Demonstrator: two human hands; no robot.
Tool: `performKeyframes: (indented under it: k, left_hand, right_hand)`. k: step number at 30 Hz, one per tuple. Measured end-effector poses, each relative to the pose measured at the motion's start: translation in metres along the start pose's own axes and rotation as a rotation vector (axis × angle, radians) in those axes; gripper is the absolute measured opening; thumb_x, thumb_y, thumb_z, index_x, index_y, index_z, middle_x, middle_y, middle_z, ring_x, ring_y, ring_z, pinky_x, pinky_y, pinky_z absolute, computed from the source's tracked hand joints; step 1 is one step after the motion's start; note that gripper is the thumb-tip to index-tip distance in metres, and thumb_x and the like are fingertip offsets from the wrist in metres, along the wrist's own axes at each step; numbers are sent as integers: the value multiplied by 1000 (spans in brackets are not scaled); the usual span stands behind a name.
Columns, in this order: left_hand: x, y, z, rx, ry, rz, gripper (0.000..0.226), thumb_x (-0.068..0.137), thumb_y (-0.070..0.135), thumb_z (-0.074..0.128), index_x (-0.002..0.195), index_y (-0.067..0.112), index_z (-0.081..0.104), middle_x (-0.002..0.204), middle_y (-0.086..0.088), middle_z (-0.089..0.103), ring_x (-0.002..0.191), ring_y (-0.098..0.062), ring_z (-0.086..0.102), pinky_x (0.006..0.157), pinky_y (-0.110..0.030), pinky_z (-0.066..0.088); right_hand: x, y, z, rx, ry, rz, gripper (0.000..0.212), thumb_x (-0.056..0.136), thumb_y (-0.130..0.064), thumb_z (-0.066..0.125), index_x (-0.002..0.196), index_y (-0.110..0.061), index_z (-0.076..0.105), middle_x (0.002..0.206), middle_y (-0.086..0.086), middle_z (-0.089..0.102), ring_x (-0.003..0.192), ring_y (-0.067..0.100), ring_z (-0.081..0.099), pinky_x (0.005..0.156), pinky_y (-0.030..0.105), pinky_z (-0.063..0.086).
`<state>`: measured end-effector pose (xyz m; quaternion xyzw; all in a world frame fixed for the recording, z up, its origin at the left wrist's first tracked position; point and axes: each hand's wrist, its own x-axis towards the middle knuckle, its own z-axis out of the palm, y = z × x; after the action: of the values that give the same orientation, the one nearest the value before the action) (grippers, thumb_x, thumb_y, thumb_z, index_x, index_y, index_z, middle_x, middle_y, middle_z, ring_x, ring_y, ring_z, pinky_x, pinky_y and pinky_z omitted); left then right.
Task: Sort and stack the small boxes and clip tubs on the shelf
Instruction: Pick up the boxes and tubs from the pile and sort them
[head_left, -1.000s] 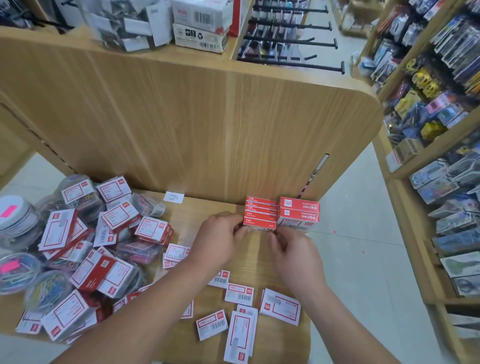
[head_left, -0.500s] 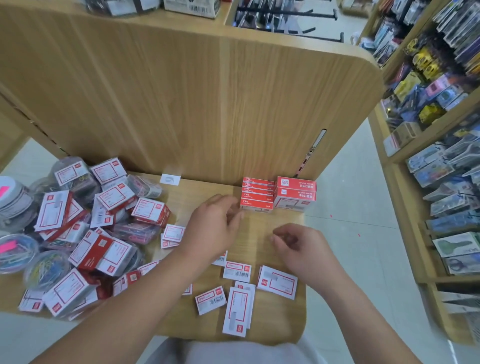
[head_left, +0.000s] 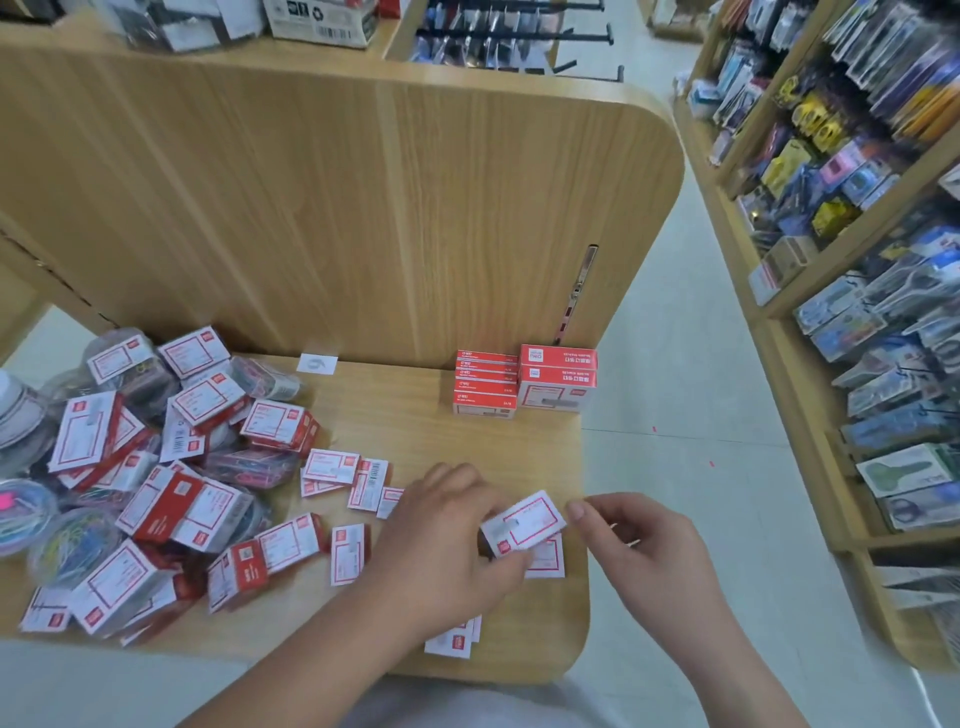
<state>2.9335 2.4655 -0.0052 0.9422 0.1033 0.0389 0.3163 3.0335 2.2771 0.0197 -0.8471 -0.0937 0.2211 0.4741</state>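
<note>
**Shelf**: pale wood board with a rounded front right corner. An upright back panel closes it behind, and open aisle floor lies past its right and front edges.

**Heap**: red-and-white small boxes tumbled over clear clip tubs. It fills the left half up to the left edge and is unsorted.

**Two stacks**, back right corner, against the panel: a left stack of thin red boxes and, touching it, a right stack of two thicker ones. Both stand square.

**Loose boxes**: flat, label up, scattered along the front middle.

**Left hand**: near the front right corner, fingers and thumb curled round the near end of the held box.

**Right hand**: just beside it, out over the shelf's right edge, fingers curled, one fingertip at the box's far end. Whether it pinches or only steadies, I cannot tell.

**Held box**: white face, red border, raised and tilted above another flat box on the board.

**Step in hand**, as I judge it: taking this box to its matching stack. Turn it flat, line its edges up with the pile beneath, and set it down without nudging the neighbouring stack. The bare strip between hands and stacks offers a straight path. The right edge is close, so a careless push could drop a box to the floor.
</note>
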Motion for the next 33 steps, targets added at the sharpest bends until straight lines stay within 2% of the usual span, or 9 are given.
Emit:
performKeyframes:
  k: [5, 8, 11, 15, 18, 22, 27, 30, 33]
  left_hand:
    - [-5, 20, -7, -237, 207, -215, 29, 76, 56, 75, 95, 39, 61, 99, 24, 58, 94, 4, 57, 71, -22, 50]
    - [-6, 27, -10, -311, 217, -183, 32, 80, 46, 76, 107, 42, 61, 107, 26, 57, 98, 4, 57, 75, -19, 49]
    - [-8, 16, -11, -219, 87, -85, 47, 84, 47, 68, 128, 42, 53, 114, 26, 54, 109, 3, 53, 87, -23, 49]
    - [-1, -18, -13, -144, 190, -193, 34, 88, 44, 65, 120, 33, 60, 105, 21, 57, 97, -1, 55, 82, -32, 52]
    - [13, -37, -19, -100, 210, -233, 30, 87, 41, 67, 113, 27, 67, 99, 15, 59, 91, -9, 57, 78, -33, 51]
    - [32, -50, -23, -39, 190, -226, 21, 88, 39, 65, 103, 25, 68, 92, 10, 59, 90, -14, 55, 76, -36, 52]
    - [51, -56, -18, 54, 155, -197, 15, 93, 41, 62, 90, 27, 65, 85, 9, 55, 88, -17, 56, 67, -33, 49]
    - [59, -60, -14, 91, 179, -186, 18, 97, 39, 60, 90, 25, 67, 85, 6, 57, 85, -19, 57, 63, -33, 48]
    - [65, -65, -12, 124, 186, -169, 24, 98, 40, 59, 87, 22, 69, 83, 4, 57, 83, -20, 57, 59, -31, 42]
  right_hand:
    - [-7, -40, 9, 201, -273, 22, 17, 90, -34, 73, 83, -20, 80, 69, -3, 73, 61, 7, 61, 59, 23, 49]
    - [1, -46, 23, 306, -174, 49, 12, 97, -17, 66, 88, -12, 71, 81, 10, 75, 64, 21, 70, 59, 33, 57]
    - [18, -42, 30, 250, -125, -59, 14, 101, -18, 58, 91, -26, 63, 89, 0, 73, 74, 30, 72, 66, 46, 62]
    - [50, -29, 40, -290, -101, -402, 15, 99, -22, 61, 99, -37, 64, 91, -16, 68, 77, 8, 63, 68, 28, 52]
    - [71, -27, 59, -496, -38, -502, 15, 94, -20, 66, 107, -27, 71, 102, -6, 67, 91, 19, 62, 71, 35, 51]
    - [80, -18, 77, -392, 32, -528, 27, 87, -7, 73, 109, -23, 75, 103, -9, 67, 92, 18, 64, 77, 27, 48]
    - [75, -8, 74, -228, 138, -255, 9, 87, -28, 77, 93, -29, 70, 91, -13, 64, 79, 1, 63, 73, 21, 52]
    - [81, -6, 77, -344, 97, -297, 2, 92, -30, 71, 91, -29, 73, 82, -13, 56, 76, 7, 57, 65, 19, 41]
    - [88, -6, 80, -418, 106, -321, 14, 97, -27, 63, 88, -20, 72, 76, -13, 46, 73, 17, 52, 59, 28, 35]
